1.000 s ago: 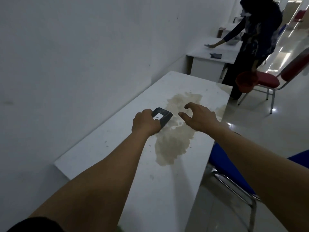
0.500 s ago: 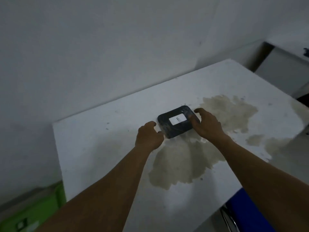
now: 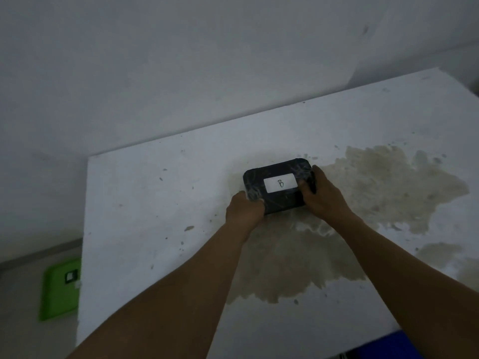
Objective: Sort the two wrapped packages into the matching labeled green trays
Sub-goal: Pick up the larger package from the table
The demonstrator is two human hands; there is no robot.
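A black package wrapped in clear film [image 3: 277, 200] lies on the white table [image 3: 145, 203], its white label reading "B" facing up. My left hand [image 3: 243, 209] grips its near left corner. My right hand [image 3: 321, 196] holds its right end, fingers curled over the edge. A green tray [image 3: 58, 294] with a small label sits on the floor at the lower left, partly hidden by the table's edge. Only one package is in view.
A large brownish stain [image 3: 375, 193] spreads over the table's right half. The white wall [image 3: 181, 60] runs along the table's far edge. A blue chair seat [image 3: 404, 349] shows at the bottom right, below the table's near edge.
My right hand came in and took the package's right end, joining the left hand. My view swung left and down, bringing the green tray into sight and the label into focus.
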